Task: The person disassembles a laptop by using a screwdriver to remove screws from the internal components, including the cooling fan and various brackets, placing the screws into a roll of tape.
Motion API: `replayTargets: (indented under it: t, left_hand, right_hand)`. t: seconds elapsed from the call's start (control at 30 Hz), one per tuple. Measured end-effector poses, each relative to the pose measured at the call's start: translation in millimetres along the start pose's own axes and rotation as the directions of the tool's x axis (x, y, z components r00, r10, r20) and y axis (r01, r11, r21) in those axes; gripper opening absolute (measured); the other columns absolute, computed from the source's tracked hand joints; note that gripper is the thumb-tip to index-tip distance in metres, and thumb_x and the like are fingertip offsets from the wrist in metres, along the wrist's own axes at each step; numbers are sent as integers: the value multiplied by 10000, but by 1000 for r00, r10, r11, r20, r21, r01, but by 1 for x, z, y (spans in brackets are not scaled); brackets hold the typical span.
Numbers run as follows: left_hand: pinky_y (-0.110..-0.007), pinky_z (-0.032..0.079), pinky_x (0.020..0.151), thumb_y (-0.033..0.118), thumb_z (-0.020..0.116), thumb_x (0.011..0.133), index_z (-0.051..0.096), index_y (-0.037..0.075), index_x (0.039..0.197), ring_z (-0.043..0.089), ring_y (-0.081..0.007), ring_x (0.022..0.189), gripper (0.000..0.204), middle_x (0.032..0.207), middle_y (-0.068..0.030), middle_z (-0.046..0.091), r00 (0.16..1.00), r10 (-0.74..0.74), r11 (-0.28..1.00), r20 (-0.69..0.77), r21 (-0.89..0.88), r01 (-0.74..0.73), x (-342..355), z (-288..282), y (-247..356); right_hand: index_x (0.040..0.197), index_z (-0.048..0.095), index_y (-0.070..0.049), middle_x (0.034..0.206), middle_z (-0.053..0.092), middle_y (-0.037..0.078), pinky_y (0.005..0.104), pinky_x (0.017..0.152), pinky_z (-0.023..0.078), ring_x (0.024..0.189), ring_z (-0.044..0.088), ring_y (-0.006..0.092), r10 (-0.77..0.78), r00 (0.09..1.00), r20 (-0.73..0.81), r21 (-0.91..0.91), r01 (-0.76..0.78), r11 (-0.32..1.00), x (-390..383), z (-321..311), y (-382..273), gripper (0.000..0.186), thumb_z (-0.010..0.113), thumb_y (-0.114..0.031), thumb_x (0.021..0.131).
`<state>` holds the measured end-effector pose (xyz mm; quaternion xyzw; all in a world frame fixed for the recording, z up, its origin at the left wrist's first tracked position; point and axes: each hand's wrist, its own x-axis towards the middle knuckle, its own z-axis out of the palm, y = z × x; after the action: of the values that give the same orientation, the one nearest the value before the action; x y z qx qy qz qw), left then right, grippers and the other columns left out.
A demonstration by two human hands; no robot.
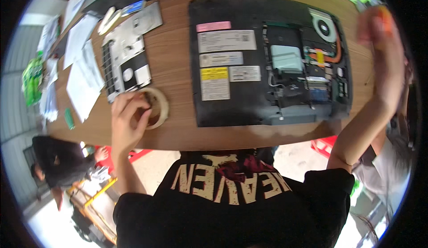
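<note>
The big black laptop (263,87) lies upside down on the brown worktop (174,38), in front of the person; part of its underside is open, so the round fan (324,28), a copper pipe (337,47) and thin wires show; it looks wide, stiff and a bit heavy; the plain black edges seem the best place to hold it, with one of the hands on each side — the open parts look easy to break, so fingers should stay off them.

The left hand (128,116) is at the tape roll (163,109), left of the laptop; its fingers are curled in over the ring, thumb and fingertips close together; I cannot tell if they pinch something small. The roll looks light and firm; its outer rim should be easy to grip.

The right hand (378,29) is up past the laptop's right side; it is blurry, with something orange (385,20) by the fingers — I cannot tell if it is pinched. A silver-and-black panel (129,54) lies near the left hand; it looks thin and may bend, so hold its edges.
</note>
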<state>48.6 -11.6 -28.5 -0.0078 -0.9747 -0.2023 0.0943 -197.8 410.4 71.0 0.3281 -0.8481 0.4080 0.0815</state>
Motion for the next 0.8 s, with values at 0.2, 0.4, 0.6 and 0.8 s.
replayTargets:
  t: [0.2,0.4,0.6,0.8]
  left_hand:
    - [-392,427,823,-18,682,681,646,45,866,540,-315,922,198,996,-129,567,1000,21,1000,20,-10,-21,-3,0,4]
    - [-353,426,740,-15,659,674,651,28,825,537,-267,858,157,938,-114,573,985,59,994,-162,-86,-74,8,-6,17]
    - [-329,440,679,-14,706,658,669,68,807,559,-244,799,174,882,-67,591,954,226,904,-195,-323,-280,42,21,77]
    - [-337,454,689,-31,707,702,671,77,867,570,-229,804,200,891,-59,592,915,370,760,-162,-513,-399,66,48,126]
  right_hand:
    - [1069,520,-17,1070,597,154,411,785,457,952,579,363,30,913,407,-204,59,977,-62,64,-19,448,767,-210,749]
    - [932,477,-41,1062,609,96,420,919,411,1042,557,350,26,906,422,-310,116,944,-95,67,-37,404,778,-112,671]
    - [940,540,-52,984,612,74,420,945,396,975,585,280,-20,957,291,-235,92,968,-109,66,-40,251,689,-77,739]
    - [871,539,-49,921,620,70,428,937,425,881,605,276,-71,991,114,-174,91,981,-120,71,-41,229,697,-53,706]
